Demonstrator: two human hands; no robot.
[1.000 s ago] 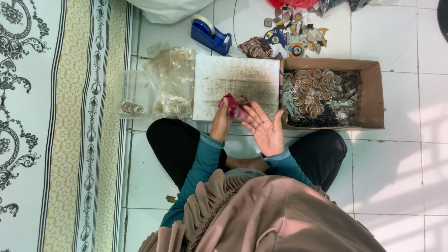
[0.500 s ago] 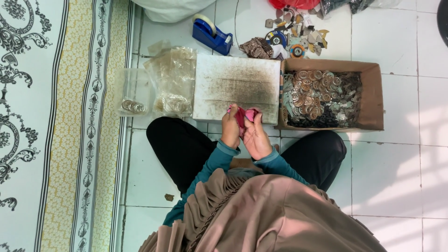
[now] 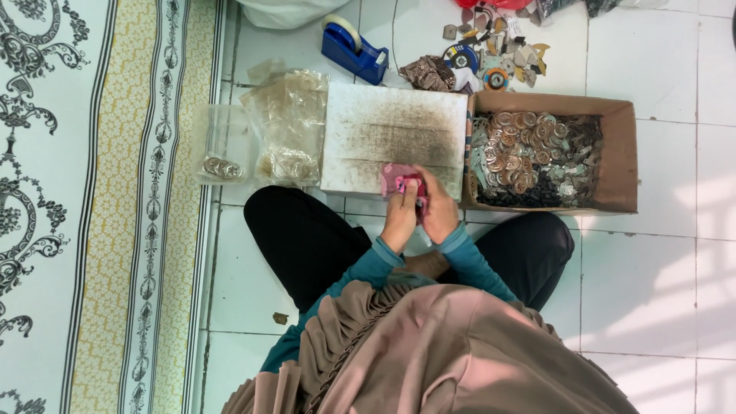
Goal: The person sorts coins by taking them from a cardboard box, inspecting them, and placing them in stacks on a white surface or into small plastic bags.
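- Cardboard box (image 3: 625, 153) of round metal pieces sits on the tiled floor (image 3: 659, 291), right.
- Stained white board (image 3: 395, 130) lies left of it.
- Left hand (image 3: 400, 218) and right hand (image 3: 439, 211) together grasp a small pink item (image 3: 399, 180) at the board's near edge.

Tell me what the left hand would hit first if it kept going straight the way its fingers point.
Probably the stained white board: the left hand, holding the small pink piece with the right hand, points up the picture over its near edge. Height above it is unclear.
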